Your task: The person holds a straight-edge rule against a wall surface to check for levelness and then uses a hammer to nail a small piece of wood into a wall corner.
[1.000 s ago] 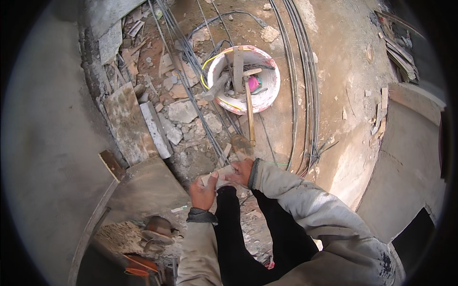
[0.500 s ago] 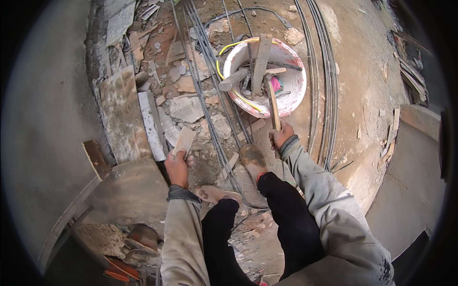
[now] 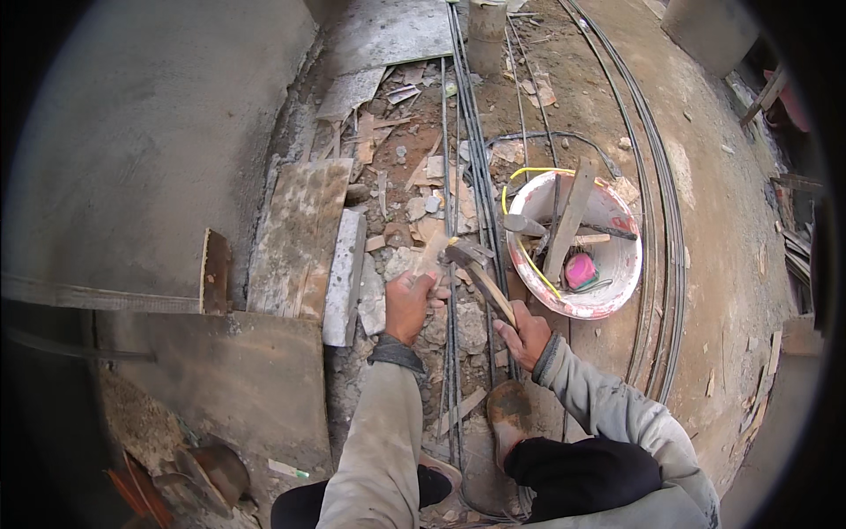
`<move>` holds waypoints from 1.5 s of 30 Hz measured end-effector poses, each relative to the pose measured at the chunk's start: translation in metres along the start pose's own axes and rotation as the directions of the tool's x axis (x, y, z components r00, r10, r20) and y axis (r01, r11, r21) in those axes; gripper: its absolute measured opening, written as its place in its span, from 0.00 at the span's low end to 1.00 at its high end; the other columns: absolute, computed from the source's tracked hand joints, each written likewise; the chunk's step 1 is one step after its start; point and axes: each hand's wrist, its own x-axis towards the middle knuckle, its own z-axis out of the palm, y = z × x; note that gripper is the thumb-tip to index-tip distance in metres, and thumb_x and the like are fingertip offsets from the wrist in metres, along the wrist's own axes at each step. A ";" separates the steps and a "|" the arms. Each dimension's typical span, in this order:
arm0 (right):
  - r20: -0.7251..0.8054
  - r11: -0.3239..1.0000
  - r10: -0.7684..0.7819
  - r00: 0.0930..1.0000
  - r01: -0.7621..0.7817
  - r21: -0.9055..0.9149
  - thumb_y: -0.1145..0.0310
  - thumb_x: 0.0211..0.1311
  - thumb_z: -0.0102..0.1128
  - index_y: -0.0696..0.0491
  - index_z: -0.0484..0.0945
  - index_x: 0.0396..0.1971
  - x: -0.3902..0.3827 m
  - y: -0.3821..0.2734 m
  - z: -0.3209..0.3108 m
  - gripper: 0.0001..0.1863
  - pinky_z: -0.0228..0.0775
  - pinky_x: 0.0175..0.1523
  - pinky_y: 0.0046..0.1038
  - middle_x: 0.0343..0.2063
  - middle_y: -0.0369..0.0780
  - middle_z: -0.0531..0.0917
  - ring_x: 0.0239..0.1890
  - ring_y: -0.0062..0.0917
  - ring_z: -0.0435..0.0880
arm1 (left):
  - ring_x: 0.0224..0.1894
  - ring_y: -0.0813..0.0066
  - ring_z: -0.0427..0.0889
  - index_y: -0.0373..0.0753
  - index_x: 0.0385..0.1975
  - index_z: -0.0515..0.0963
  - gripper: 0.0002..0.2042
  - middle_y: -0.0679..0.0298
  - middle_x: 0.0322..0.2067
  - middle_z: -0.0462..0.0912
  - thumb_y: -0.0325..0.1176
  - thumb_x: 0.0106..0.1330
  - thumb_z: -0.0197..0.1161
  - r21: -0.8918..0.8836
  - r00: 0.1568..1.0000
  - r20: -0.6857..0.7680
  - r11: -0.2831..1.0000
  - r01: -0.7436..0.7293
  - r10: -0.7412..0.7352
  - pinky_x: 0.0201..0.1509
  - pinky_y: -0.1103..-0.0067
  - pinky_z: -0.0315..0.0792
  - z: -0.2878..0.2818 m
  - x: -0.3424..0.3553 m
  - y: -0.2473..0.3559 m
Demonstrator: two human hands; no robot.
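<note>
My left hand [image 3: 407,307] is closed around a small flat pale piece, perhaps wood or tile [image 3: 429,256], its upper end blurred. A hammer [image 3: 495,297] with a wooden handle is gripped low down in my right hand [image 3: 526,337]. The dark metal head lies right beside the pale piece; whether they touch I cannot tell. To the right of the hammer stands a white bucket [image 3: 624,275] with reddish stains. It holds a wooden slat [image 3: 571,216], a grey-headed tool [image 3: 526,226] and a round pink thing [image 3: 580,270]. A yellow strip [image 3: 508,189] bends around its left rim.
Long thin steel bars [image 3: 476,132] run over the rubble between my feet and beyond. More bars [image 3: 671,212] curve past the bucket's right. Left of my hand lie a stained board [image 3: 295,238] and a pale block [image 3: 344,278]. A grey wall [image 3: 159,132] rises far left.
The hammer's head has come out of the bucket and swung left, up to the pale piece in my left hand. My view has shifted, so the bucket sits lower and further right.
</note>
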 end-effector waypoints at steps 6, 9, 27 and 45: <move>-0.222 0.944 -0.216 0.951 0.261 0.200 0.61 0.62 0.50 0.57 0.64 0.39 0.016 -0.014 0.018 0.15 0.67 0.29 0.43 0.17 0.53 0.74 0.25 0.53 0.77 | 0.20 0.76 0.80 0.26 0.36 0.75 0.12 0.58 0.26 0.80 0.30 0.61 0.53 0.108 0.970 -0.240 0.994 0.006 0.020 0.17 0.85 0.71 -0.058 0.010 -0.018; 0.029 0.987 -0.159 0.987 0.158 0.016 0.61 0.61 0.51 0.58 0.65 0.38 0.035 0.021 0.031 0.15 0.68 0.34 0.41 0.23 0.53 0.76 0.29 0.52 0.77 | 0.17 0.75 0.80 0.25 0.33 0.76 0.12 0.56 0.27 0.81 0.30 0.60 0.52 0.359 0.995 -0.084 0.933 -0.012 0.045 0.16 0.84 0.71 -0.025 0.003 -0.001; -0.079 0.958 -0.284 0.955 0.280 -0.059 0.75 0.52 0.57 0.58 0.76 0.41 -0.079 0.100 -0.011 0.14 0.72 0.37 0.33 0.30 0.45 0.79 0.33 0.36 0.80 | 0.55 0.48 0.68 0.42 0.55 0.69 0.27 0.47 0.56 0.65 0.31 0.50 0.60 0.978 0.978 0.102 0.163 -0.133 0.184 0.56 0.64 0.66 -0.062 0.005 -0.115; 0.105 0.418 0.017 0.994 0.088 -0.904 0.61 0.54 0.54 0.48 0.77 0.40 0.113 0.138 -0.144 0.14 0.67 0.49 0.38 0.40 0.41 0.75 0.46 0.35 0.74 | 0.39 0.75 0.78 0.28 0.54 0.65 0.22 0.55 0.41 0.78 0.32 0.63 0.60 0.200 0.976 0.193 0.970 -0.140 0.101 0.42 0.82 0.73 0.114 -0.006 -0.024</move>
